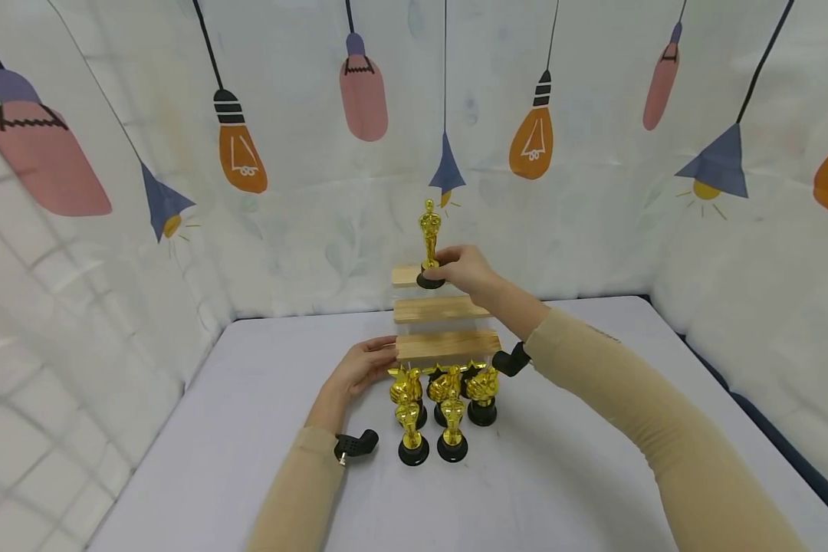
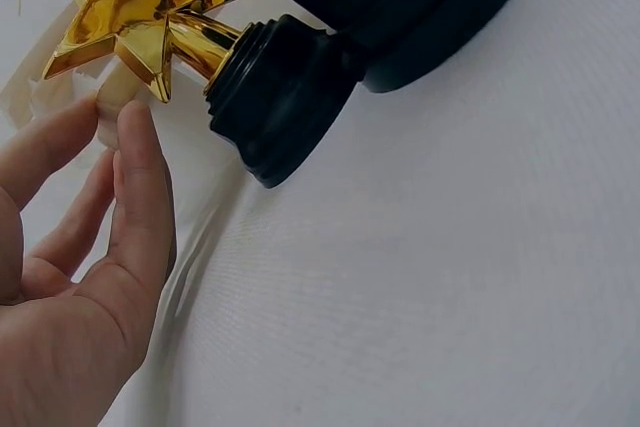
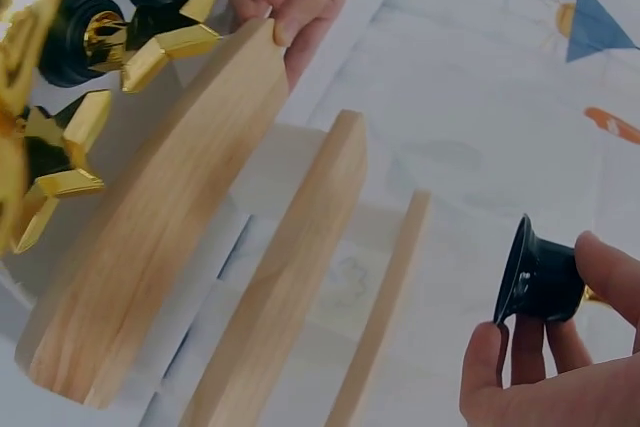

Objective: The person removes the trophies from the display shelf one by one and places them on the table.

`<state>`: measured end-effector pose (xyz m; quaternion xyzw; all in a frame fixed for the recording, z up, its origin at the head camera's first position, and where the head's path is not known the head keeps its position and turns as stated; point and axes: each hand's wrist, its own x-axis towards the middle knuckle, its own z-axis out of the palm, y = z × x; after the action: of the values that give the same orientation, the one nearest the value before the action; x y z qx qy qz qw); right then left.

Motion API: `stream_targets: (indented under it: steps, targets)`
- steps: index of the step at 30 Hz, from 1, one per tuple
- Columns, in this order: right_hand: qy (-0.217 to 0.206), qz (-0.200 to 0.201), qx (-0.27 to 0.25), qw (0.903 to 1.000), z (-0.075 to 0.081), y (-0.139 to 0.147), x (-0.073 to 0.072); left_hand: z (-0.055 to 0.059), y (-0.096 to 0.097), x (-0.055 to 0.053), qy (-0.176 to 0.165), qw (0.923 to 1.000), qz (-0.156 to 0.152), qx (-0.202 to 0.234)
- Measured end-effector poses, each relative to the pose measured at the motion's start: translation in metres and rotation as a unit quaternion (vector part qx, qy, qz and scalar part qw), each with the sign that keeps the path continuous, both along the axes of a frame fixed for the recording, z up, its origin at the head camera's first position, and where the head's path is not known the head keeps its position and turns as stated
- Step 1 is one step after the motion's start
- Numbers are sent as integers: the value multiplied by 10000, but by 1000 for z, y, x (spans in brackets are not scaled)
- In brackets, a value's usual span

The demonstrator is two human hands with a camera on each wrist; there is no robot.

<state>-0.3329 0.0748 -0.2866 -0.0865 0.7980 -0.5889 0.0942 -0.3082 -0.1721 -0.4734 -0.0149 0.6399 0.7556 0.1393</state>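
Note:
My right hand (image 1: 471, 270) holds a gold figure trophy (image 1: 430, 230) upright by its black base (image 3: 550, 277), at the height of the top board (image 1: 405, 276) of a three-tier wooden display stand. The right wrist view shows the base's underside apart from the boards. My left hand (image 1: 362, 368) pinches the left end of the stand's lowest board (image 1: 448, 345) between thumb and fingers. Close to those fingers, in the left wrist view, is a gold star trophy (image 2: 140, 17) on a black base.
Several gold trophies with black bases crowd in front of the stand, two figure trophies (image 1: 451, 422) foremost. The middle board (image 1: 441, 310) bears nothing. A white cloth covers the table (image 1: 262, 429); behind hangs a curtain (image 1: 303, 230) printed with lamps.

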Motion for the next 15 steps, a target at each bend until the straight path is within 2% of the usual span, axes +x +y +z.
stream_targets:
  steps: [8, 15]
  targets:
    - [43, 140, -88, 9999, 2, 17, 21, 0, 1, 0, 20, 10000, 41, -34]
    - [75, 335, -35, 9994, -5, 35, 37, 0, 2, -1, 15, 10000, 9, -64]
